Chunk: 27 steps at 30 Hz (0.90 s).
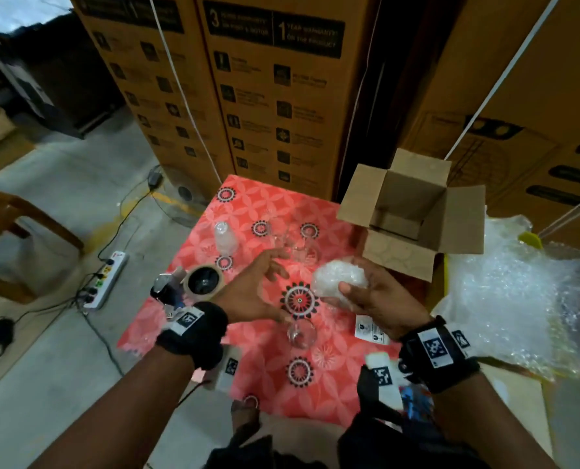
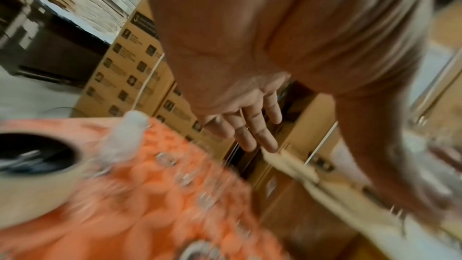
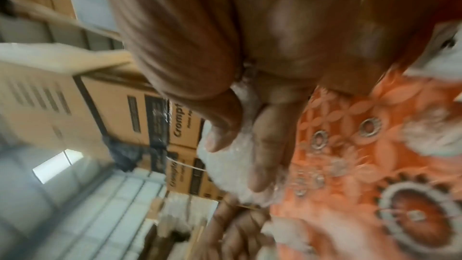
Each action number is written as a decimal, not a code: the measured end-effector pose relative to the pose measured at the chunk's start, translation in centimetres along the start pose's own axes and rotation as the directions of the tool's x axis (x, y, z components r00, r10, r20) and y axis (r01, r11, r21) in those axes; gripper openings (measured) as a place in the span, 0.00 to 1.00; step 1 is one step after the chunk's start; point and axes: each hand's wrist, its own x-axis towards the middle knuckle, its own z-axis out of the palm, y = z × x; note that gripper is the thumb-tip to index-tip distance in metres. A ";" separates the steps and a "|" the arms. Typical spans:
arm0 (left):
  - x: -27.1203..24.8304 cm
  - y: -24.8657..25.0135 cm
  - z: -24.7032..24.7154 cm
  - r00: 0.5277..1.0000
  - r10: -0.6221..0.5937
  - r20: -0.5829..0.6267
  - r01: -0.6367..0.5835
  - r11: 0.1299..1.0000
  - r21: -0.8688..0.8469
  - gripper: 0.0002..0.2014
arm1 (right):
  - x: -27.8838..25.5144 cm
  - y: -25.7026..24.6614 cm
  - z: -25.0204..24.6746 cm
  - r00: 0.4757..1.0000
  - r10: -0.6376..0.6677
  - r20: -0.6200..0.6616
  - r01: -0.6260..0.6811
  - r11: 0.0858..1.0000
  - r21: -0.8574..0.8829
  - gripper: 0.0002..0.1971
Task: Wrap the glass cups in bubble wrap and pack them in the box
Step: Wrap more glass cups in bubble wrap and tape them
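Observation:
My right hand grips a cup wrapped in bubble wrap just in front of the open cardboard box, which stands at the table's far right; the wrapped cup shows between thumb and fingers in the right wrist view. My left hand hovers open, fingers spread, over the red patterned tablecloth, holding nothing; its fingers are straight in the left wrist view. A bare glass cup lies near the hands. More clear glasses stand farther back. Another wrapped cup stands at the far left.
A roll of brown tape with scissors beside it sits at the table's left edge. A heap of bubble wrap lies on the right. Tall printed cartons rise behind the table. A power strip and cables lie on the floor, left.

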 end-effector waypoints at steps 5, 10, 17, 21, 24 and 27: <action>-2.7 -8.0 5.8 0.985 -0.128 0.113 0.124 0.991 0.047 0.56 | 0.6 3.8 0.5 0.999 0.029 -0.024 -0.036 0.938 -0.344 0.28; -1.3 -8.9 10.9 0.994 -0.106 0.039 0.103 0.992 0.076 0.50 | 1.6 5.7 1.4 0.992 0.115 -0.047 -0.120 0.784 -0.609 0.21; 0.0 -9.0 13.3 0.976 -0.214 -0.042 0.210 0.974 -0.086 0.38 | 2.4 6.4 2.1 0.995 0.062 -0.084 -0.104 0.640 -0.762 0.25; 0.6 -7.8 12.7 0.977 -0.204 -0.058 0.192 0.966 -0.171 0.35 | 2.0 5.1 1.6 0.992 0.057 -0.115 -0.123 0.681 -0.722 0.29; 1.3 -6.0 11.8 0.982 -0.139 -0.130 0.116 0.978 -0.175 0.34 | 1.8 2.5 2.0 0.999 0.005 -0.047 -0.039 0.644 -0.764 0.29; 1.8 -3.7 10.6 0.981 -0.004 -0.196 -0.014 0.996 -0.091 0.30 | 1.6 -1.3 3.0 0.994 -0.080 0.077 0.104 0.423 -0.900 0.21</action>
